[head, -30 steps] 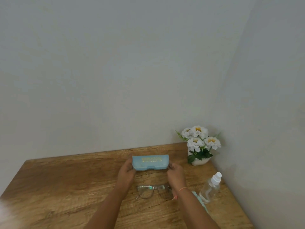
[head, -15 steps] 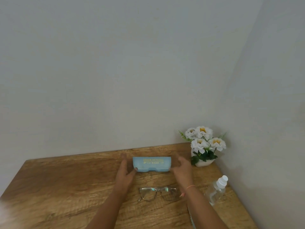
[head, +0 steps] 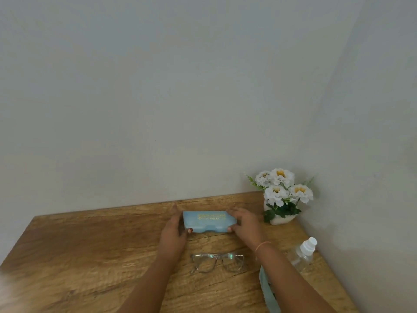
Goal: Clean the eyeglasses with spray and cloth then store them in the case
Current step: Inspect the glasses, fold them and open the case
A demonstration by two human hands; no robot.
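**Two ways this could slip**

Clear-framed eyeglasses (head: 217, 262) lie loose on the bench (head: 90, 256) at lower centre of the frame. Above them the closed blue case (head: 208, 221) is clamped at both ends: left hand (head: 172, 233), right hand (head: 244, 227), each grip curled round it. A dropped wrist could scrape the lenses; a right-elbow sweep could topple the spray bottle (head: 302, 253) near the cloth (head: 267, 290).

Both forearms (head: 144, 285) are showing bare. The right hand (head: 244, 224) is wearing a thin orange band (head: 262, 245) on its wrist, at the hand's five o'clock. The left hand (head: 172, 231) is showing a reddish thumbnail (head: 190, 230) at three o'clock
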